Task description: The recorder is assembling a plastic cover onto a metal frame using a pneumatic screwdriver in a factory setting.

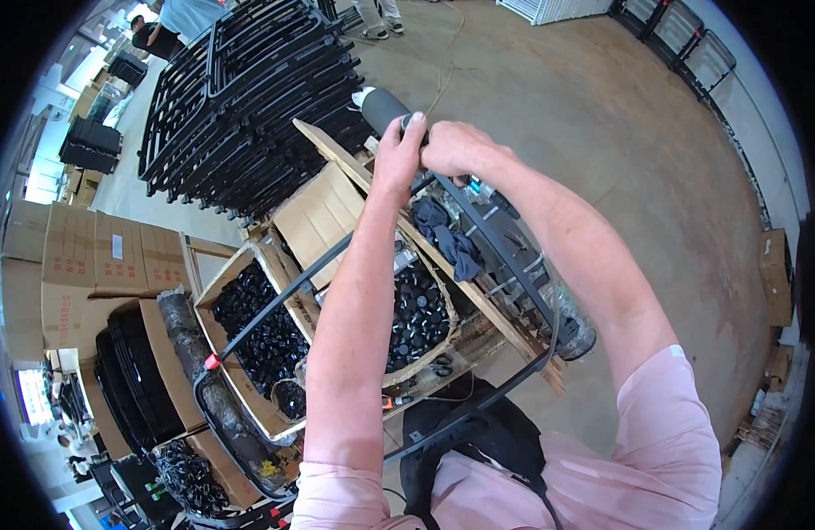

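A dark grey cylinder with a pale end (pixel 383 108) projects beyond my hands at the far end of a black tubular metal frame (pixel 288 290). My left hand (pixel 399 157) is closed on the near end of this cylinder, thumb up. Right beside it, my right hand (pixel 463 148) is curled into a fist; its palm side is hidden, so what it grips cannot be made out. The frame reaches back from just below my hands toward my body, over the boxes, with a red clip (pixel 213 362) on its left part.
Black frames (pixel 249 88) are stacked at the far left. Under my arms are cartons of small black plastic parts (pixel 257 327), a wooden plank (pixel 491 309) and dark cloth (pixel 447 238). Tall cartons (pixel 116 256) stand left. Another person (pixel 156 37) is far left.
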### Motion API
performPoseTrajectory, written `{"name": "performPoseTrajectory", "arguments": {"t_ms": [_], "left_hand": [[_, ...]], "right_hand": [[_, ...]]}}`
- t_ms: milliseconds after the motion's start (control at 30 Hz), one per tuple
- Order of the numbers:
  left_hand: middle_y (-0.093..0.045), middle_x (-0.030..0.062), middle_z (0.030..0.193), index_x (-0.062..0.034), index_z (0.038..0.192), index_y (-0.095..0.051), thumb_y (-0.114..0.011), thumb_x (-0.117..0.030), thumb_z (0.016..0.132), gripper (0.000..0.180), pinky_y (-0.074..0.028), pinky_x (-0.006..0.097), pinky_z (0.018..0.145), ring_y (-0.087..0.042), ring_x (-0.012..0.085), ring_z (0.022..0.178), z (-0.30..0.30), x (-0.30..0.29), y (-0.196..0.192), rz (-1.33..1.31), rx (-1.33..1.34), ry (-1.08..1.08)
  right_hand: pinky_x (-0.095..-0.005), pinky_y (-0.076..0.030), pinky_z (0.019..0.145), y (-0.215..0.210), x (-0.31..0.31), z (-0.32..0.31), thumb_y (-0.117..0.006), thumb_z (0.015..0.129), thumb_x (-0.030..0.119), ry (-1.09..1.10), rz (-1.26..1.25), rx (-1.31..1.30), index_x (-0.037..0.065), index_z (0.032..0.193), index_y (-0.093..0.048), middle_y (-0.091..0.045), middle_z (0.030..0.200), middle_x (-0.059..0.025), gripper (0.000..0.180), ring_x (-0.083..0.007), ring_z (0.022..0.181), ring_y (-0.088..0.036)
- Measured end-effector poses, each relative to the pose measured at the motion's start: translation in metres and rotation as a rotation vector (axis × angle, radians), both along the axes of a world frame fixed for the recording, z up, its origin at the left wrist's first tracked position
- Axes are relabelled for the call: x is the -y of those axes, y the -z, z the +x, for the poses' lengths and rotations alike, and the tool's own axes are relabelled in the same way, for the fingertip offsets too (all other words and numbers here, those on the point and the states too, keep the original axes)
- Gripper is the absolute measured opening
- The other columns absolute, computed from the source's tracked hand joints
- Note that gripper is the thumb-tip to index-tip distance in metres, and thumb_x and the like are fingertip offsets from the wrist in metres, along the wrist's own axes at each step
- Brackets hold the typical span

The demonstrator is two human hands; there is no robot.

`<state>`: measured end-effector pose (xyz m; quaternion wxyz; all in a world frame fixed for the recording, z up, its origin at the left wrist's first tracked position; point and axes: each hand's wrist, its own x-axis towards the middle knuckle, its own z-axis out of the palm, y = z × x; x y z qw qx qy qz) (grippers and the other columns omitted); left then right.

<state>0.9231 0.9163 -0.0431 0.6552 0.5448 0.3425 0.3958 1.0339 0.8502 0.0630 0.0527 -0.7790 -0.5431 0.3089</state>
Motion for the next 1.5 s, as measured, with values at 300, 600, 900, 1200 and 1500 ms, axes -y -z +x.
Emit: {"name": "performPoseTrajectory", "arguments": {"t_ms": [300, 600, 900, 1200, 1500], "left_hand": [[-0.069, 0.0076, 0.113, -0.0022, 0.131, -0.064, -0.063, -0.045, 0.106, 0.049, -0.051, 0.035, 0.094, -0.061, 0.0165, 0.105, -0.003, 0.004, 0.004, 0.032, -0.031, 0.003], [-0.069, 0.0070, 0.114, -0.0030, 0.130, -0.064, -0.065, -0.047, 0.106, 0.050, -0.051, 0.035, 0.094, -0.062, 0.0171, 0.105, -0.005, 0.006, 0.007, 0.001, -0.044, -0.036], [-0.069, 0.0073, 0.114, -0.0041, 0.131, -0.064, -0.065, -0.045, 0.106, 0.048, -0.051, 0.035, 0.095, -0.062, 0.0168, 0.105, -0.004, 0.013, -0.007, 0.006, -0.021, -0.025], [-0.066, 0.0057, 0.111, -0.0044, 0.128, -0.063, -0.064, -0.042, 0.107, 0.043, -0.049, 0.032, 0.095, -0.059, 0.0150, 0.103, -0.026, 0.031, -0.035, 0.178, 0.125, -0.063], [-0.064, 0.0002, 0.096, -0.0053, 0.116, -0.066, -0.064, -0.033, 0.107, 0.029, -0.050, 0.030, 0.083, -0.057, 0.0106, 0.091, -0.112, 0.117, -0.064, 0.274, 0.014, 0.031]], "right_hand": [[-0.0440, -0.059, 0.079, 0.005, -0.006, -0.002, -0.056, 0.089, 0.022, -0.003, -0.087, 0.000, 0.000, 0.102, -0.079, -0.079, 0.093, -0.0180, 0.035, -0.0309, 0.091, -0.078], [-0.0473, -0.053, 0.103, 0.018, -0.023, 0.000, -0.053, 0.091, 0.022, -0.121, -0.115, 0.014, -0.001, 0.121, -0.076, -0.072, 0.128, -0.0251, 0.044, -0.0397, 0.125, -0.067], [-0.0476, -0.055, 0.100, 0.019, -0.021, 0.004, -0.054, 0.091, 0.025, -0.054, -0.089, -0.022, -0.002, 0.119, -0.076, -0.073, 0.125, -0.0257, 0.045, -0.0396, 0.121, -0.069], [-0.0466, -0.057, 0.095, -0.032, 0.022, -0.025, -0.056, 0.091, 0.022, -0.046, 0.114, 0.044, -0.003, 0.112, -0.077, -0.076, 0.115, -0.0259, 0.040, -0.0382, 0.112, -0.073], [-0.0419, -0.061, 0.074, -0.062, 0.111, -0.085, -0.062, 0.086, 0.033, -0.174, 0.016, -0.133, -0.003, 0.086, -0.076, -0.077, 0.081, -0.0165, 0.039, -0.0278, 0.074, -0.076]]}}
